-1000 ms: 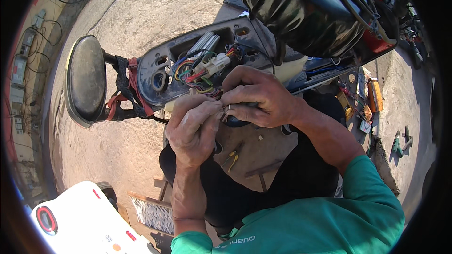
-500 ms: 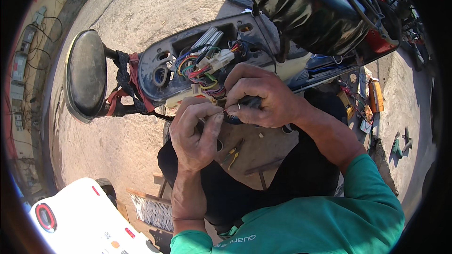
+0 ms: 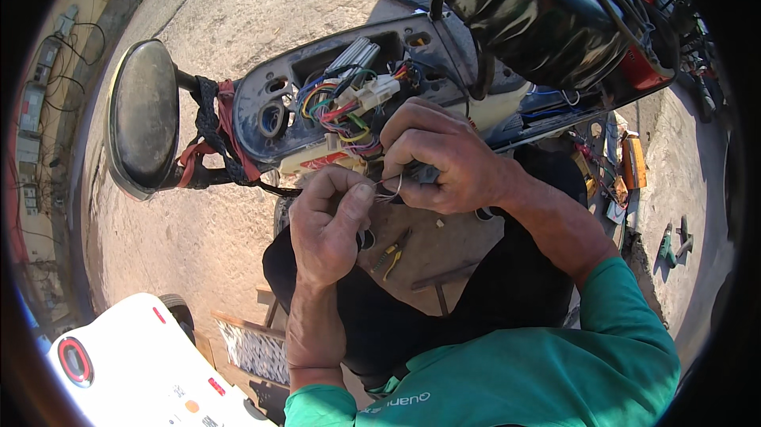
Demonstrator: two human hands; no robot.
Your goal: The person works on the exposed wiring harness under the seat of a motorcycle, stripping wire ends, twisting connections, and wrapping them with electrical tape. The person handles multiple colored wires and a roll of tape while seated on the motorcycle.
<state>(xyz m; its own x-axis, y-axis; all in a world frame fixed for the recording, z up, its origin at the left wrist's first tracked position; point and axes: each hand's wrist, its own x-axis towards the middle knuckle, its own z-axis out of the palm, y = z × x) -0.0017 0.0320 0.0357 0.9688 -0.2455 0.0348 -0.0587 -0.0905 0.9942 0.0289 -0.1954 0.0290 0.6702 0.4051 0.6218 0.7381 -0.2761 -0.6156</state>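
Thin wires (image 3: 387, 196) run between my two hands, just in front of the vehicle body. My left hand (image 3: 326, 225) pinches one end between thumb and forefinger. Opposite it, my right hand (image 3: 440, 162) is closed on the wires too, with a pale strand looping out by its fingertips. Beyond the hands, a bundle of coloured wires (image 3: 361, 130) with a white connector (image 3: 379, 92) and a finned metal box (image 3: 354, 59) spills over the dark plastic tray (image 3: 258, 82). What lies inside the right palm is hidden.
A padded backrest (image 3: 143, 118) is strapped on at the left. The black seat (image 3: 515, 15) stands raised at the far right. Pliers with yellow handles (image 3: 391, 255) lie on the ground between my knees. A white vehicle panel (image 3: 143, 364) fills the lower left, near a woven stool (image 3: 252, 348).
My left thumb and fingers have shifted slightly at the wires, and the pale strands show more between the hands. The view has tilted a little. Both hands stay close together.
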